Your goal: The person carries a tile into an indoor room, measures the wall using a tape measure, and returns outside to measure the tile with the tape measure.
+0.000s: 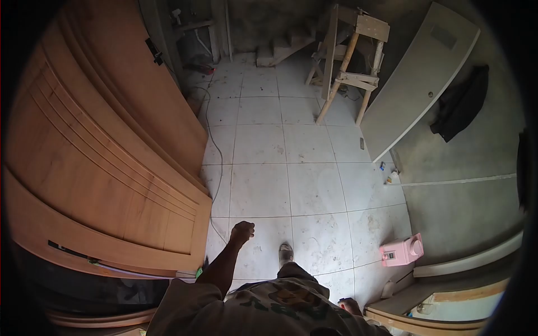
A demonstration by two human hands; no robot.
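My left hand [242,231] is held out ahead of my body above the tiled floor, its fingers curled into a fist with nothing showing in them. The nearest thing to it is a wooden door [129,185], a little to the left. Low at my right side, my right hand [351,306] is partly covered by my shirt [291,302]. Its fingers look curled, and a small patch of red shows at its edge; what it holds, if anything, I cannot make out. One shoe [286,253] shows in front of me on the white tiles [260,187].
A cable [216,143] runs along the floor by the doors. A pink container [401,252] lies at the right. Further off are a wooden trestle [353,78], a pale door panel [420,84] against the wall, a hanging dark garment [462,103] and steps [283,50].
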